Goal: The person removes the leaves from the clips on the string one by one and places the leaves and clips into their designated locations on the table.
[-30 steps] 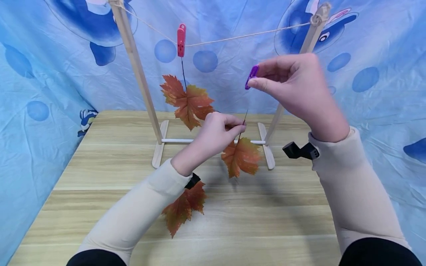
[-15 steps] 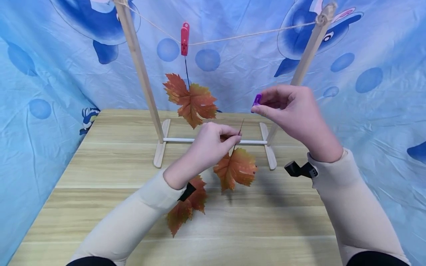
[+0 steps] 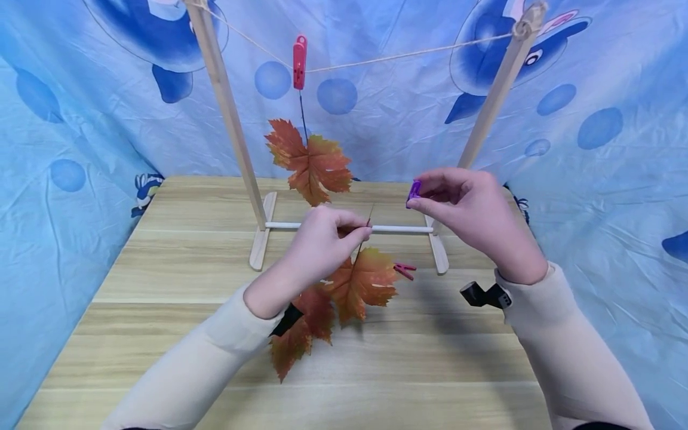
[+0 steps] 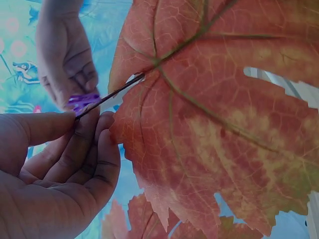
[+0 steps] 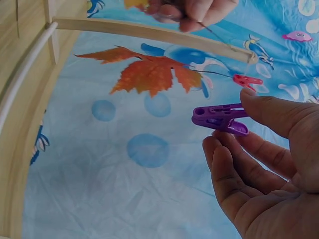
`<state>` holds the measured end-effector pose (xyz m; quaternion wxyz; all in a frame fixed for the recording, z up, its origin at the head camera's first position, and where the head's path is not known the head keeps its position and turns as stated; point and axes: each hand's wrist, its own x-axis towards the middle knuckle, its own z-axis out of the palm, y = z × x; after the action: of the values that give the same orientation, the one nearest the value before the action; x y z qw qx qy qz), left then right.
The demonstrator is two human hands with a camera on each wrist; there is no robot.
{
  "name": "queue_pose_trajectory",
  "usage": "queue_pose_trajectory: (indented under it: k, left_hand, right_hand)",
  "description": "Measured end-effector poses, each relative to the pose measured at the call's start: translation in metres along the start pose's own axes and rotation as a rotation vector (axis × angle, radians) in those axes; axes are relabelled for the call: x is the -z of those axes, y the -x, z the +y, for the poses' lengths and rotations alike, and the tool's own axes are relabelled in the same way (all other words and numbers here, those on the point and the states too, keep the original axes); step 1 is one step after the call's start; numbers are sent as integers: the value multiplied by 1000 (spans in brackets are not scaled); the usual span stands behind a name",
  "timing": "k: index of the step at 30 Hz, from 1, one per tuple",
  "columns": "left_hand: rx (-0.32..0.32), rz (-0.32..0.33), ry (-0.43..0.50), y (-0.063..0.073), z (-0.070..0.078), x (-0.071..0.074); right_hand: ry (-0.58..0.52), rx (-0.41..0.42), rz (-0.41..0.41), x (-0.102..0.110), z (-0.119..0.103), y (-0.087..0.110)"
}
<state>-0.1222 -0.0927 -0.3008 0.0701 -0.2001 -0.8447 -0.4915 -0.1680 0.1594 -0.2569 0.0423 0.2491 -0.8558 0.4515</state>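
Observation:
My left hand [image 3: 322, 248] pinches the thin dark stem of an orange-green maple leaf [image 3: 365, 280], which hangs below the fingers over the table. In the left wrist view this leaf [image 4: 199, 114] fills much of the frame. Off to the right, my right hand [image 3: 467, 215] holds a purple clothespin [image 5: 219, 118] between thumb and fingers. Behind the hands, a red clothespin [image 3: 300, 63] on the string grips the stem of another leaf [image 3: 309, 161]. A third leaf [image 3: 303, 328] lies on the table, partly covered by the left wrist and the held leaf.
A wooden frame with two posts [image 3: 228, 113] and a white crossbar [image 3: 400, 229] stands on the table [image 3: 161, 286]. The string [image 3: 398, 58] sags between the post tops. Another red clothespin [image 3: 405, 270] lies on the table near the frame's right foot. Blue printed cloth [image 3: 387, 119] hangs behind.
Both hands have come down, the right one most, still holding the purple clothespin. The left hand has shifted left with its leaf, bringing the red clothespin on the table into view.

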Motion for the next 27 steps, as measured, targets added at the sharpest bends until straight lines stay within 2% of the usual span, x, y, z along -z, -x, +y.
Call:
queue_pose_trajectory:
  k: [6, 12, 22, 27]
  left_hand:
    - [69, -11, 5, 6, -1, 8]
    - [116, 1, -36, 12, -8, 17]
    - [207, -8, -43, 20, -32, 38]
    - [261, 7, 0, 26, -45, 47]
  right_hand:
    - [-45, -5, -21, -8, 17, 5]
    - [-79, -2, -41, -20, 29, 10]
    - [-41, -39, -86, -37, 53, 20]
    - [-25, -81, -120, -41, 63, 26]
